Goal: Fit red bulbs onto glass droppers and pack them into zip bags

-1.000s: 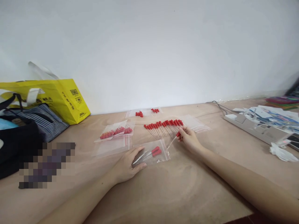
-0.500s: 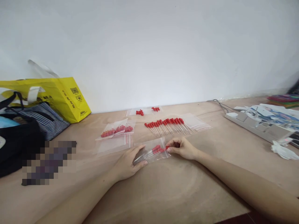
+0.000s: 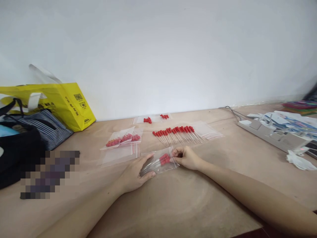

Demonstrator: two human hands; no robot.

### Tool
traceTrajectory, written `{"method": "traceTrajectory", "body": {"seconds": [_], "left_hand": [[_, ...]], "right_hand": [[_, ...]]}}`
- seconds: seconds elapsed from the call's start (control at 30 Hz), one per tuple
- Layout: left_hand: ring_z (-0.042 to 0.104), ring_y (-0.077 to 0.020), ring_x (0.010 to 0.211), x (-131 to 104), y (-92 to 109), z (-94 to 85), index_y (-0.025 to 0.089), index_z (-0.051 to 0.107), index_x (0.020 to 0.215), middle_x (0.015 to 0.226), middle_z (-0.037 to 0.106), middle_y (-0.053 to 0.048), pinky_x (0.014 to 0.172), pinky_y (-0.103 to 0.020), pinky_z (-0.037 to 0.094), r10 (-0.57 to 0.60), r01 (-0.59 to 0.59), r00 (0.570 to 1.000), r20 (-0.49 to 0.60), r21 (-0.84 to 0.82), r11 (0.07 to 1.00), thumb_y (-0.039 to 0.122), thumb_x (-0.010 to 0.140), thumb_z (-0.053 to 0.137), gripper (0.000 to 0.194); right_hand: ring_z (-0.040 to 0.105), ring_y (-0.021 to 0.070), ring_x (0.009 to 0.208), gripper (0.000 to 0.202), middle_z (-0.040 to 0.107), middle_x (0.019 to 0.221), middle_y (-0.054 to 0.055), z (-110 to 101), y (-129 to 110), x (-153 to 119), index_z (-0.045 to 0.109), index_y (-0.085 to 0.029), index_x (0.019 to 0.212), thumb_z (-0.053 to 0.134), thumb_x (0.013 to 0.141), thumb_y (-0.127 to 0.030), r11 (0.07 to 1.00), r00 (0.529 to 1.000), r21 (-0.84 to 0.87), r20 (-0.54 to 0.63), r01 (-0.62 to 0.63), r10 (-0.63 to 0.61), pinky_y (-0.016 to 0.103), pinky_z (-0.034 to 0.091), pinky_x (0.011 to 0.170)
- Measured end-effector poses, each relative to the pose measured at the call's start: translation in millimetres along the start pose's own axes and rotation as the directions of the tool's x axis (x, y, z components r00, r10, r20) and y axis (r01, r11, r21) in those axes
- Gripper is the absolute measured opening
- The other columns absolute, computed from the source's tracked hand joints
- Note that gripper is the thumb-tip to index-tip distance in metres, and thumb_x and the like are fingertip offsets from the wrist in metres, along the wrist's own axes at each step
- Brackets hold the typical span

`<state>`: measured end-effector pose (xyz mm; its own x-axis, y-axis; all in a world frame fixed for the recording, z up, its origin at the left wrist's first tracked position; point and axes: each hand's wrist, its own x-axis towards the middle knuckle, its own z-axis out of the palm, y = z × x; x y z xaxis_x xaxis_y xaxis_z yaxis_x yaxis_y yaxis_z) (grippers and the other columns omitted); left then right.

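My left hand [image 3: 136, 172] grips a clear zip bag [image 3: 160, 170] by its left end, thumb in front and fingers behind. Inside the bag lie several pale sticks with red heads [image 3: 164, 159], heads to the right. At the bag's right-hand mouth, my right hand [image 3: 187, 158] pinches with thumb and forefinger by the red head of a stick; the fingertips partly hide it. Behind the hands, a row of loose red-headed sticks [image 3: 173, 131] lies on the table, heads pointing away from me.
Filled bags [image 3: 123, 138] and flat zip bags [image 3: 117, 154] lie to the left. More red-headed sticks [image 3: 148, 120] are near the wall, and zip bags [image 3: 208, 130] lie right. A yellow bag [image 3: 79, 114] stands far left, a power strip [image 3: 262, 135] right.
My right hand has moved slightly left, bringing the red-headed stick into the bag's mouth beside the others. My left hand keeps its hold on the bag.
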<state>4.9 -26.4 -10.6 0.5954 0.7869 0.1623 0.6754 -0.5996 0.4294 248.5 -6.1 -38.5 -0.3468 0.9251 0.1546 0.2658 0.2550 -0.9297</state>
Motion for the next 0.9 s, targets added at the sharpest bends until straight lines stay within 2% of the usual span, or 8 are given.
{"method": "traceTrajectory", "body": {"seconds": [0.07,0.2,0.23,0.33,0.53,0.63,0.73,0.9], "left_hand": [[0.048,-0.0215,0.110,-0.5,-0.3,0.4,0.026,0.030,0.127,0.125,0.048,-0.005,0.091,-0.036,0.040,0.003,-0.003,1.000,0.000,0.002,1.000,0.040,0.079,0.048,0.053],[0.048,-0.0221,0.109,-1.0,0.1,0.1,0.026,0.031,0.127,0.123,0.049,-0.005,0.090,-0.037,0.040,-0.011,0.011,1.000,-0.002,0.004,1.000,0.040,0.079,0.049,0.053],[0.048,-0.0221,0.110,-1.1,0.1,-0.1,0.025,0.032,0.126,0.124,0.048,-0.005,0.091,-0.037,0.040,-0.014,0.014,1.000,-0.002,0.000,1.000,0.040,0.079,0.049,0.053],[0.046,-0.0217,0.113,-1.3,0.1,-0.3,0.025,0.031,0.126,0.127,0.046,-0.005,0.093,-0.037,0.039,-0.012,0.012,1.000,0.006,-0.015,1.000,0.039,0.079,0.048,0.052],[0.045,-0.0231,0.112,-3.0,-3.0,0.9,0.026,0.031,0.126,0.126,0.046,-0.006,0.093,-0.040,0.038,-0.018,0.018,1.000,0.003,-0.042,0.999,0.041,0.079,0.049,0.052],[0.045,-0.0240,0.112,-5.0,-6.1,2.1,0.026,0.031,0.127,0.127,0.046,-0.007,0.093,-0.041,0.038,-0.029,0.029,1.000,0.001,-0.047,0.998,0.042,0.079,0.050,0.054],[0.044,-0.0238,0.114,-6.7,-7.5,2.5,0.026,0.030,0.128,0.128,0.044,-0.006,0.094,-0.041,0.037,-0.032,0.032,0.999,0.004,-0.046,0.998,0.042,0.078,0.050,0.055],[0.044,-0.0234,0.114,-6.8,-4.3,0.8,0.025,0.031,0.127,0.128,0.045,-0.006,0.095,-0.040,0.037,-0.039,0.039,0.999,0.016,-0.031,0.999,0.042,0.079,0.049,0.054]], "right_hand": [[0.046,0.0060,0.048,0.015,0.053,0.054,-0.004,-0.4,-0.1,0.4,0.056,-0.016,0.065,0.067,0.062,-0.026,0.999,1.000,-0.024,-0.006,0.022,-0.022,0.018,0.036,0.047],[0.048,0.0063,0.047,0.014,0.055,0.054,-0.004,-14.8,-2.4,11.7,0.058,-0.015,0.068,0.065,0.063,-0.026,0.999,0.985,-0.030,0.171,-0.027,0.032,0.018,0.039,0.047],[0.050,0.0069,0.048,0.012,0.057,0.055,-0.003,-19.9,-3.6,18.0,0.059,-0.014,0.068,0.063,0.064,-0.025,0.995,0.985,-0.093,0.163,-0.034,0.048,0.018,0.040,0.048],[0.056,0.0087,0.058,0.010,0.063,0.065,0.000,-30.4,-7.7,44.7,0.062,-0.014,0.071,0.056,0.071,-0.022,0.904,0.998,-0.428,-0.055,-0.024,0.001,0.018,0.042,0.054],[0.053,0.0197,0.093,0.022,0.064,0.092,0.006,-13.7,-12.7,109.2,0.067,-0.019,0.085,0.054,0.075,-0.033,0.785,0.973,-0.613,-0.219,-0.084,-0.067,0.031,0.037,0.082],[0.044,0.0259,0.107,0.029,0.058,0.107,0.008,2.8,-12.4,133.3,0.067,-0.022,0.089,0.057,0.072,-0.043,0.749,0.969,-0.655,-0.236,-0.104,-0.072,0.042,0.027,0.090],[0.042,0.0280,0.107,0.024,0.059,0.104,0.009,15.7,-11.9,148.0,0.068,-0.020,0.079,0.062,0.067,-0.040,0.749,0.969,-0.652,-0.243,-0.121,-0.054,0.047,0.024,0.091],[0.049,0.0262,0.099,0.014,0.061,0.093,0.009,21.2,-14.1,153.6,0.065,-0.017,0.072,0.062,0.066,-0.029,0.835,0.947,-0.525,-0.322,-0.165,-0.015,0.043,0.034,0.085]]}}
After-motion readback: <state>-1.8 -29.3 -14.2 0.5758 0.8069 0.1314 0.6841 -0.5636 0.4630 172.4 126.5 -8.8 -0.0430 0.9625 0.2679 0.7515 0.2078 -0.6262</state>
